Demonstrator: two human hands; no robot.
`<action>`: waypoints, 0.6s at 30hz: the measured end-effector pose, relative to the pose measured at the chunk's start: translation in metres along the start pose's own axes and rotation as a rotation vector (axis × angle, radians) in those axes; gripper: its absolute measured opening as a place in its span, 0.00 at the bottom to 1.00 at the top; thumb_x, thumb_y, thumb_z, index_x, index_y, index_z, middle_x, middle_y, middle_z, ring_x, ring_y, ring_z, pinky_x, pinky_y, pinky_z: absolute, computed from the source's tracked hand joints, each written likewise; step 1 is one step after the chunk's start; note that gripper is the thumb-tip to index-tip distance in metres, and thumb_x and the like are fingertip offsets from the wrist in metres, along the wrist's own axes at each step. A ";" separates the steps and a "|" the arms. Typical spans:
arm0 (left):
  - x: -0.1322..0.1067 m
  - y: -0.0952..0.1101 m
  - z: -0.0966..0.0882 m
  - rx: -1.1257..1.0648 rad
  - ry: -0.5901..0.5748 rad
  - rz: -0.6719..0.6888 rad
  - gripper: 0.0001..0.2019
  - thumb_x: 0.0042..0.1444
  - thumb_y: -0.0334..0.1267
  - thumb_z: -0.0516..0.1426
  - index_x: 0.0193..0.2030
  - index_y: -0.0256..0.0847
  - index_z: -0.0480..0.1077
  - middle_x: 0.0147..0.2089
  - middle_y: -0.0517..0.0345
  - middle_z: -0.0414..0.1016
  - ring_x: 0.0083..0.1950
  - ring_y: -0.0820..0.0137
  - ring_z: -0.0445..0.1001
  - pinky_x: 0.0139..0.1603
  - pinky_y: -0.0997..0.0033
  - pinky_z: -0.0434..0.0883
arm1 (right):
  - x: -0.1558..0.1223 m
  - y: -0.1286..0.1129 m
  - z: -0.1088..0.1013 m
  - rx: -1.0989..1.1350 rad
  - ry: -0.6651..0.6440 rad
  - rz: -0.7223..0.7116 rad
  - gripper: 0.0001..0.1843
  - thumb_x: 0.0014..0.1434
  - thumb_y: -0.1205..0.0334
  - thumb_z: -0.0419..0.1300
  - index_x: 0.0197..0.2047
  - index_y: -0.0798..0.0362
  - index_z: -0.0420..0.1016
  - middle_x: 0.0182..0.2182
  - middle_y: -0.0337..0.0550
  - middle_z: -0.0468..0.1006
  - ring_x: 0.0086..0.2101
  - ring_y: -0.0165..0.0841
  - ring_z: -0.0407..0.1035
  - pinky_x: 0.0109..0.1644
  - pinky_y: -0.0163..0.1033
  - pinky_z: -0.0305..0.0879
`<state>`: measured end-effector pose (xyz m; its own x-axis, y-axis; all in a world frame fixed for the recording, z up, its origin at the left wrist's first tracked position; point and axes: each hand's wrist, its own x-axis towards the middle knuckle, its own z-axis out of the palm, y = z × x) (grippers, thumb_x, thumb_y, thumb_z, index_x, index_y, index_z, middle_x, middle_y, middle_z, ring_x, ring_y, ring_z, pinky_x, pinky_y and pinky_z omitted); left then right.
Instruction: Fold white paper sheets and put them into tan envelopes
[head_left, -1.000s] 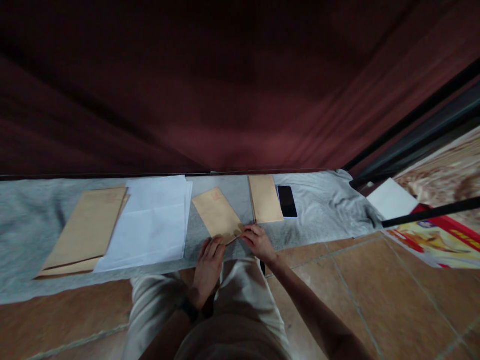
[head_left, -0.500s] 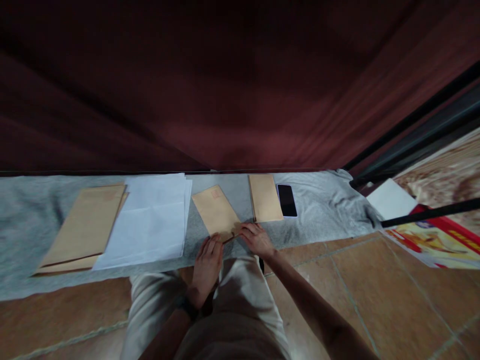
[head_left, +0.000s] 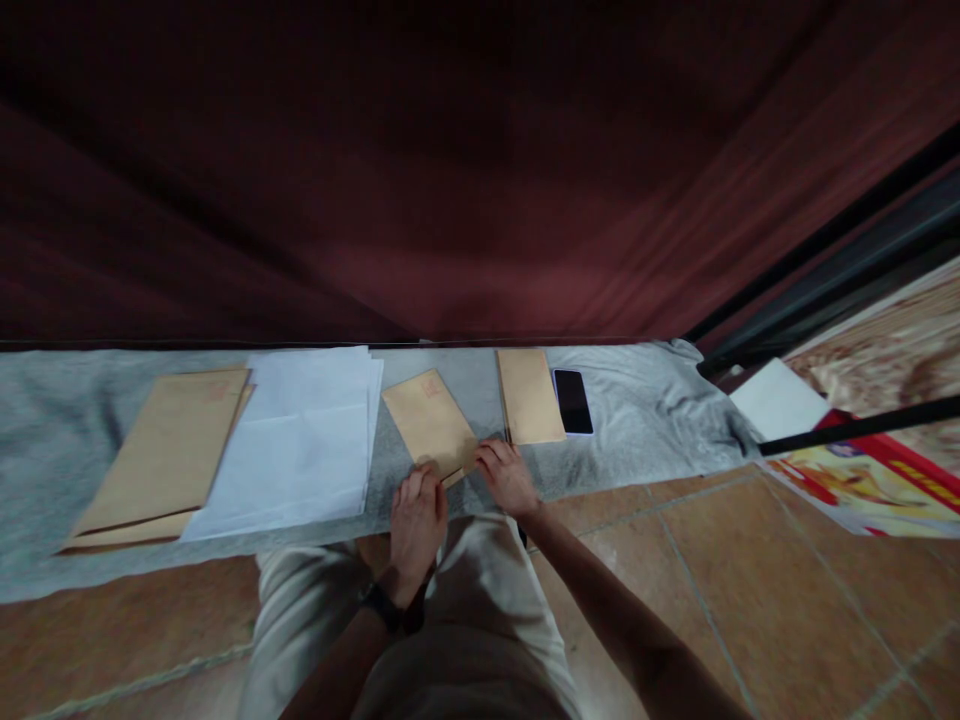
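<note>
A small brown envelope (head_left: 430, 415) with a reddish printed mark lies at a slant on the grey cloth (head_left: 637, 400). My left hand (head_left: 418, 515) has its curled fingers on the envelope's near left corner. At the near right corner, my right hand (head_left: 508, 477) pinches the edge with its fingertips. Between the two hands, the near end shows a narrow fold or flap; its exact shape is too small to tell. Just right of this envelope lies a stack of small brown envelopes (head_left: 532, 395), with a phone (head_left: 573, 402) beside it.
Large brown envelopes (head_left: 161, 450) lie at the left, partly against white paper sheets (head_left: 296, 440). A dark red curtain (head_left: 465, 220) rises behind the cloth. At the right are a black metal bar (head_left: 862, 425) and a red and yellow printed package (head_left: 870, 475) above the tiled floor (head_left: 637, 570).
My right hand has shifted slightly left and up along the envelope's near end. The left hand has moved slightly left and down. The near edge of the envelope now looks lighter and flatter.
</note>
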<state>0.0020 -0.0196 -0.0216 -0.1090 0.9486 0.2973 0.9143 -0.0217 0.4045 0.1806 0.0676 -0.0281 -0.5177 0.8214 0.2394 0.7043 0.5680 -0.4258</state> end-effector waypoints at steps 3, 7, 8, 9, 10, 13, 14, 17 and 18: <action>0.001 0.001 0.002 -0.013 0.028 -0.011 0.09 0.66 0.34 0.48 0.47 0.40 0.68 0.49 0.45 0.75 0.52 0.57 0.74 0.52 0.54 0.72 | -0.011 -0.016 0.003 0.046 0.019 -0.088 0.19 0.71 0.65 0.51 0.62 0.50 0.71 0.58 0.49 0.75 0.57 0.40 0.67 0.63 0.51 0.64; 0.000 0.000 0.006 -0.005 0.047 -0.026 0.11 0.67 0.34 0.47 0.48 0.38 0.69 0.50 0.43 0.76 0.53 0.56 0.74 0.52 0.54 0.73 | -0.028 -0.036 0.008 -0.020 -0.093 -0.237 0.28 0.70 0.58 0.54 0.71 0.55 0.60 0.67 0.52 0.66 0.66 0.40 0.58 0.71 0.50 0.56; -0.001 0.000 0.006 0.007 0.037 -0.014 0.11 0.66 0.33 0.47 0.48 0.38 0.70 0.52 0.42 0.75 0.54 0.56 0.74 0.53 0.53 0.73 | -0.031 -0.038 0.008 -0.052 -0.111 -0.247 0.31 0.70 0.57 0.55 0.72 0.57 0.58 0.68 0.53 0.64 0.67 0.40 0.56 0.72 0.51 0.54; -0.002 -0.001 0.005 0.022 0.021 0.010 0.12 0.66 0.32 0.47 0.49 0.38 0.70 0.55 0.41 0.75 0.56 0.55 0.74 0.54 0.52 0.72 | -0.033 -0.040 0.009 -0.078 -0.122 -0.249 0.33 0.70 0.56 0.55 0.73 0.58 0.55 0.69 0.54 0.61 0.68 0.41 0.54 0.73 0.51 0.52; -0.004 -0.001 0.005 0.036 0.002 0.048 0.14 0.65 0.31 0.47 0.50 0.38 0.71 0.57 0.41 0.74 0.58 0.54 0.73 0.56 0.52 0.72 | -0.034 -0.040 0.009 -0.096 -0.126 -0.244 0.34 0.69 0.56 0.55 0.73 0.59 0.54 0.70 0.54 0.60 0.69 0.41 0.53 0.73 0.51 0.51; -0.014 -0.004 0.004 0.056 -0.061 0.199 0.20 0.64 0.28 0.46 0.57 0.37 0.71 0.63 0.42 0.73 0.65 0.57 0.70 0.64 0.53 0.68 | -0.034 -0.038 0.007 -0.111 -0.129 -0.228 0.34 0.70 0.58 0.53 0.74 0.60 0.51 0.71 0.54 0.58 0.70 0.40 0.51 0.74 0.49 0.51; -0.018 -0.005 0.003 0.056 -0.077 0.241 0.21 0.64 0.29 0.46 0.61 0.35 0.70 0.64 0.43 0.72 0.66 0.57 0.69 0.66 0.54 0.67 | -0.033 -0.036 0.006 -0.112 -0.128 -0.226 0.34 0.71 0.58 0.52 0.74 0.60 0.51 0.71 0.53 0.57 0.70 0.40 0.51 0.74 0.49 0.51; -0.030 -0.007 0.004 0.063 -0.099 0.287 0.25 0.67 0.36 0.48 0.69 0.33 0.63 0.68 0.43 0.69 0.70 0.57 0.66 0.71 0.53 0.62 | -0.030 -0.031 0.003 -0.119 -0.119 -0.228 0.32 0.72 0.58 0.50 0.74 0.60 0.51 0.72 0.52 0.56 0.70 0.39 0.50 0.74 0.49 0.50; -0.033 -0.008 0.005 0.066 -0.096 0.283 0.26 0.67 0.38 0.48 0.70 0.34 0.61 0.68 0.43 0.68 0.70 0.57 0.65 0.72 0.53 0.60 | -0.029 -0.029 0.003 -0.122 -0.116 -0.229 0.32 0.72 0.58 0.50 0.74 0.59 0.51 0.72 0.52 0.56 0.70 0.39 0.50 0.74 0.49 0.49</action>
<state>0.0002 -0.0488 -0.0384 0.1881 0.9332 0.3062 0.9267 -0.2719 0.2594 0.1741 0.0274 -0.0250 -0.7173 0.6636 0.2124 0.6122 0.7458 -0.2625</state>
